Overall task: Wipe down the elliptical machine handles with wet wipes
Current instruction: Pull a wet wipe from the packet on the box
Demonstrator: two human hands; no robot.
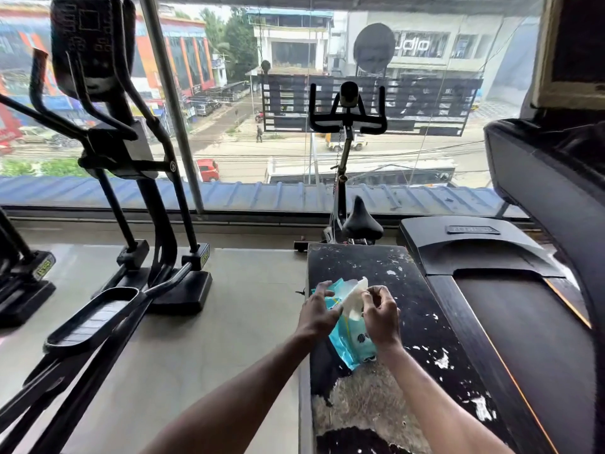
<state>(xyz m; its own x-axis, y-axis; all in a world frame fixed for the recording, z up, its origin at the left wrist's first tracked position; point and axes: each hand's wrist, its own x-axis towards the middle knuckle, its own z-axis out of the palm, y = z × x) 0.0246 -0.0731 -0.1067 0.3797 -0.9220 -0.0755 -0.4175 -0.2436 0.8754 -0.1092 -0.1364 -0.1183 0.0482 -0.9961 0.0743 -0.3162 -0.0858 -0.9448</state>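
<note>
at lower centre, left hand (316, 311) pressed the wipes pack (352, 342) onto the bench (409, 290) with spread fingers (322, 287), right hand (381, 317) pinched a wet wipe (353, 298); a hard tug risked dragging several out, elliptical handles (35, 86) waited upper left

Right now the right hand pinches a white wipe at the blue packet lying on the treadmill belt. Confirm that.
Not quite. The head view shows the blue packet lying on the worn black bench beside the treadmill, not on its belt. The right hand does pinch the white wipe.
</note>
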